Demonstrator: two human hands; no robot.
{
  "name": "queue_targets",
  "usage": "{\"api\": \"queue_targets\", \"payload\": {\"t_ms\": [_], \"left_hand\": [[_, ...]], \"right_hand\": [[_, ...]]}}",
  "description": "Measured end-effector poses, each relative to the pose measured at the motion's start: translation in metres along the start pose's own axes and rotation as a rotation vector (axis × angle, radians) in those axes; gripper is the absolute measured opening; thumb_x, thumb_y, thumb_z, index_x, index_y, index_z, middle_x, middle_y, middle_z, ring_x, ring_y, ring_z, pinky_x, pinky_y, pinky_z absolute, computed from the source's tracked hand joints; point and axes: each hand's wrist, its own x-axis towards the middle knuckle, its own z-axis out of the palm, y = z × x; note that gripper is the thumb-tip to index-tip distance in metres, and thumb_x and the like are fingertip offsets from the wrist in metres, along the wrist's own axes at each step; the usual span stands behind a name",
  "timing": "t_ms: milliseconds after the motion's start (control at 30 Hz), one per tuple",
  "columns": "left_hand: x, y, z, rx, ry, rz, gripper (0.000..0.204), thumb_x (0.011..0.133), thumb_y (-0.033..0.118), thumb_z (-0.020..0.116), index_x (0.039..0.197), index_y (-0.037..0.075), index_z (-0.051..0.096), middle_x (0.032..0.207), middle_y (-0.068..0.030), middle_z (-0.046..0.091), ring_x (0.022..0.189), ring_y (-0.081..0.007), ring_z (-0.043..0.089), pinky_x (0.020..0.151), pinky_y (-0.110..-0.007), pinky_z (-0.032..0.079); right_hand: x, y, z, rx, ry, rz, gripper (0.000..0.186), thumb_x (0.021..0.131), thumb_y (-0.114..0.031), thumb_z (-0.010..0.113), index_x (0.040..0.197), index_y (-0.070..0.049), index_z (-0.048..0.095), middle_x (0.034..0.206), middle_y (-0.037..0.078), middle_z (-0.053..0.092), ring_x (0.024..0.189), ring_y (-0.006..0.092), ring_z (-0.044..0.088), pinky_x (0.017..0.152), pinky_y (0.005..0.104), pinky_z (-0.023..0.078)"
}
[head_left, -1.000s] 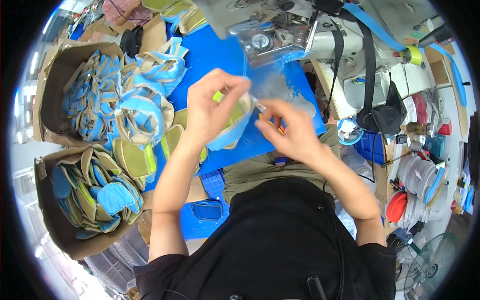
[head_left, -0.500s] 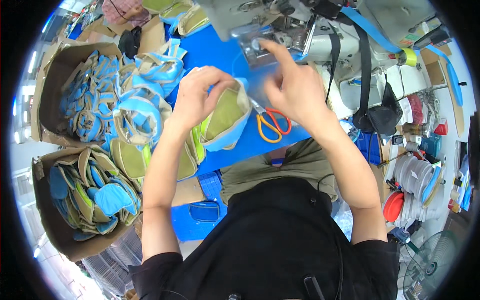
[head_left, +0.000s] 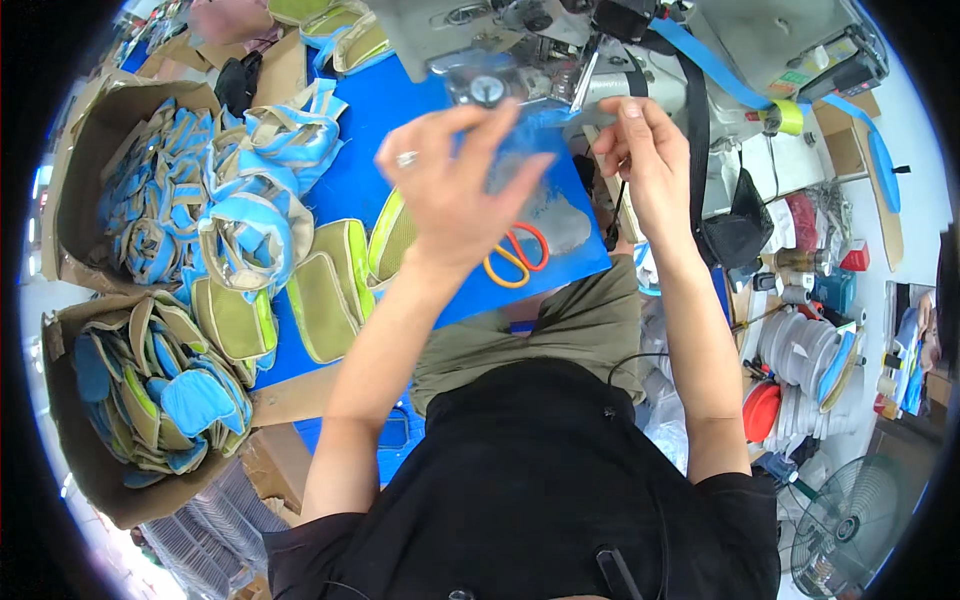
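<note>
My left hand (head_left: 462, 175) is blurred, fingers apart, over the blue work surface (head_left: 385, 120), just below the sewing machine's metal head (head_left: 487, 90). It partly hides an olive mesh pouch (head_left: 388, 248). My right hand (head_left: 643, 165) is raised right of the head, fingers pinched; what they hold, if anything, is too small to make out. Orange-handled scissors (head_left: 505, 268) lie on the blue surface below and between my hands, their blades hidden. More olive pouches (head_left: 318, 300) with pale trim lie to the left.
Two cardboard boxes at left hold blue-and-beige strips (head_left: 150, 200) and many layered pouches (head_left: 160, 400). Loose blue rings (head_left: 245, 240) spill beside them. Blue tape (head_left: 710, 55) and black straps cross the machine at right. Spools (head_left: 790, 340) and a fan (head_left: 845, 525) stand farther right.
The scissors have left my right hand and lie on the surface. That hand rose and moved right. My left hand let go of the pouch and moved right and up, fingers spreading.
</note>
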Motion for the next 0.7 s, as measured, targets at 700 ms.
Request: {"api": "queue_targets", "payload": {"t_ms": [700], "left_hand": [[0.015, -0.054, -0.037, -0.654, -0.396, -0.561, 0.019, 0.085, 0.005, 0.081, 0.095, 0.003, 0.066, 0.084, -0.0010, 0.064, 0.078, -0.0103, 0.056, 0.071, -0.026, 0.046]], "right_hand": [[0.003, -0.009, 0.084, -0.090, -0.085, -0.024, 0.041, 0.109, -0.028, 0.050, 0.090, 0.002, 0.070, 0.064, 0.009, 0.069, 0.057, 0.0161, 0.066, 0.058, 0.0327, 0.053]]}}
